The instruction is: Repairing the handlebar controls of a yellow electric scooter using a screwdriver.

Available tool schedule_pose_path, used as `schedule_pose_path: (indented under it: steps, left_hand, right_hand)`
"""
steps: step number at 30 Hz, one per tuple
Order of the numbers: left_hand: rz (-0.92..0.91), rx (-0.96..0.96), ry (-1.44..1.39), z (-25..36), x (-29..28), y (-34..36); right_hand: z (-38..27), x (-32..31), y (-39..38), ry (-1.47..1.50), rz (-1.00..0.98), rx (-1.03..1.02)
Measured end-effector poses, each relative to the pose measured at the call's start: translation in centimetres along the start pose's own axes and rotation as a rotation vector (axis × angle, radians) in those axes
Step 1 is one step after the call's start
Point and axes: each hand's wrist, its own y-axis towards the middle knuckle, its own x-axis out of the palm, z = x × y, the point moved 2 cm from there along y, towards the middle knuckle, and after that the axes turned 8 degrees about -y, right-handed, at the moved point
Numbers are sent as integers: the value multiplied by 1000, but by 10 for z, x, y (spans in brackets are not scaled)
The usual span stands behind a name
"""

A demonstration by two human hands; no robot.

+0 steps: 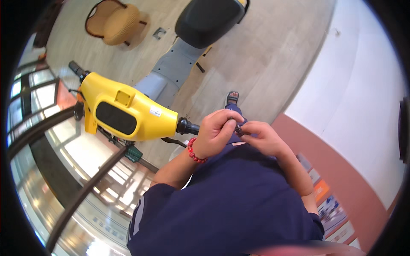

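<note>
My left hand [217, 131], with a red bead bracelet at the wrist, is closed with thumb and fingers pinched on a small dark piece [238, 129]. From the other side, my right hand [262, 137] pinches the same piece. Both hands meet in front of my body, and fingers cover most of the piece, so its kind cannot be made out. Just left of them stands a scooter with a yellow handlebar cover [160, 114] and a dark oval display [115, 118]. Its near black grip [188, 126] runs behind my left hand.
The scooter's grey footboard [175, 64] and black seat [209, 21] extend away from me. A tan chair [117, 25] stands far left. Dark-framed glass [85, 192] lies to the left, a white and reddish wall [329, 145] to the right. My sandalled foot [232, 97] is on the floor.
</note>
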Motion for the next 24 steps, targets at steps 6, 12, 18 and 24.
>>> schedule_pose_path:
  steps: [6,12,18,24]
  left_hand:
    - [108,27,45,18,12,30]
    - [400,42,-3,16,25,35]
    - [708,85,-107,3,62,41]
    - [894,226,-254,6,119,75]
  right_hand:
    - [-3,-45,26,17,-87,-25]
    - [-14,-83,61,-111,-331,-135]
    - [-19,-127,80,-192,-606,-145]
    - [-21,-178,90,-264,-766,-192]
